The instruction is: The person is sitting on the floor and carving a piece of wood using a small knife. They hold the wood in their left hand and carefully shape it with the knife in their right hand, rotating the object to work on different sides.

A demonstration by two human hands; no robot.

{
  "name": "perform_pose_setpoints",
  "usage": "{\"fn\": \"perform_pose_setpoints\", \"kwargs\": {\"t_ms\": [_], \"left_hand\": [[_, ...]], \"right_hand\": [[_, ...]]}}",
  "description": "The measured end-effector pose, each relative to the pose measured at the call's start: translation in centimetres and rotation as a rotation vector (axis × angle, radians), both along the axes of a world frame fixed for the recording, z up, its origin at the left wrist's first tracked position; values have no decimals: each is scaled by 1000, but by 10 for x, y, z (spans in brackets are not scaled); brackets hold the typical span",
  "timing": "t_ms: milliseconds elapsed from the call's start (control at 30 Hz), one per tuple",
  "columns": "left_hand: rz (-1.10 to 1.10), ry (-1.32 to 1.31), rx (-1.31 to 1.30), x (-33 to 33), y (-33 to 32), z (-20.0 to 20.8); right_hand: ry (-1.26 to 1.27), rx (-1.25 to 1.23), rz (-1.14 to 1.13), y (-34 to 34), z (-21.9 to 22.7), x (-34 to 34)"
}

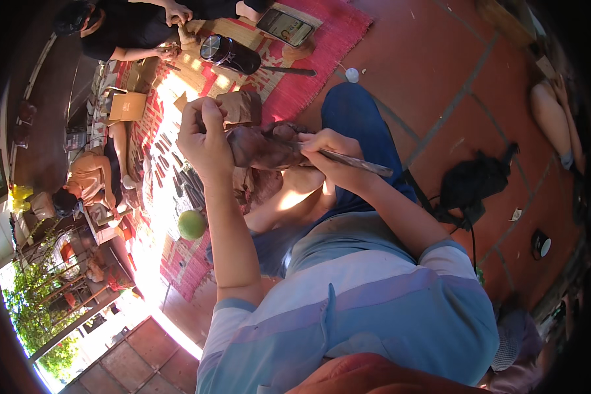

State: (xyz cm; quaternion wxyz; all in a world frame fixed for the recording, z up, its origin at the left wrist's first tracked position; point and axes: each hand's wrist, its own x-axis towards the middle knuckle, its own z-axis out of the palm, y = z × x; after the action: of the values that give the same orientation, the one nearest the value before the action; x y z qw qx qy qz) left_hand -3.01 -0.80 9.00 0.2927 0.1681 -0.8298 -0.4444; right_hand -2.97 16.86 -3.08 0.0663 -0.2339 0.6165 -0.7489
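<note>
A dark brown carved wooden piece (pixel 259 148) with a rounded, lumpy surface lies in front of me, over my bare feet. My right hand (pixel 335 154) grips a slim chisel (pixel 358 162). Its long shaft sticks out to the right, and its working end meets the right side of the carving. At the carving's left end, my left hand (pixel 205 134) is raised with its fingers curled closed. Whatever those fingers may hold is hidden. Just beyond the carving stands a brown wooden block (pixel 240 107).
Several carving tools (pixel 167 157) lie on the red patterned mat, with a green ball-like object (pixel 192 224) nearer me. Farther off are a black flask (pixel 230 54), a phone (pixel 284 27) and a co-worker's hands (pixel 177 13). A black bag (pixel 476 184) rests on the tiles at right.
</note>
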Motion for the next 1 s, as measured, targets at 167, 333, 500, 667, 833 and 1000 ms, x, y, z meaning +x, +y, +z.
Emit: {"fn": "perform_pose_setpoints", "kwargs": {"t_ms": [167, 333, 500, 667, 833, 1000], "left_hand": [[14, 16, 25, -1, 1, -1], [13, -9, 0, 0, 0, -1], [24, 19, 26, -1, 2, -3], [16, 12, -10, 1, 0, -3], [16, 17, -26, 0, 0, -3], [6, 14, -20, 0, 1, -1]], "right_hand": [[-5, -138, -3, 5, -4, -5], [-21, -185, 121, 2, -34, -4], [-68, -248, 93, 2, -28, 2], [-121, -240, 67, 2, -38, 5], [-81, -197, 63, 6, -26, 1], [-99, -216, 24, 4, -29, 0]]}}
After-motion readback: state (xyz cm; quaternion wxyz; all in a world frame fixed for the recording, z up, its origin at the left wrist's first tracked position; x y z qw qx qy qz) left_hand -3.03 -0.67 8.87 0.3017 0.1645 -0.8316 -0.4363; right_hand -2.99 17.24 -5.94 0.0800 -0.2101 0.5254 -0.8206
